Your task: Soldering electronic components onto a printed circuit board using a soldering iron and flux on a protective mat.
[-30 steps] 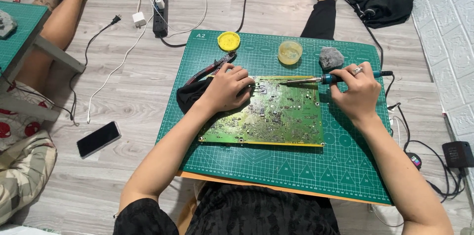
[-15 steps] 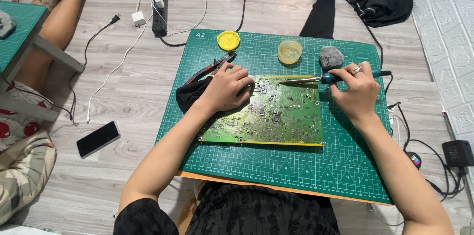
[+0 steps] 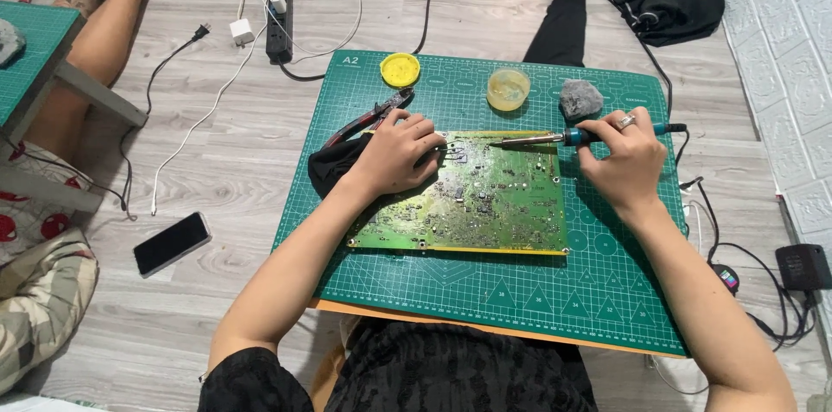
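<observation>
Green circuit board (image 3: pixel 472 200) lies mid-mat under your flattened left hand (image 3: pixel 394 155); your right hand (image 3: pixel 626 161) pinches the soldering iron (image 3: pixel 555 138) at its top edge. A slip risks burnt fingers.

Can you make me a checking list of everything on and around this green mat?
Surface: green cutting mat on a low board.
Job's things: green circuit board; soldering iron, tip over the board.
Clutter: yellow lid, small jar, grey wool lump, red-handled pliers.
Grips: left hand rests on the board; right hand holds the iron.
Cables: power strip, loose cords.
Surroundings: phone on the wood floor; another person's legs.
</observation>
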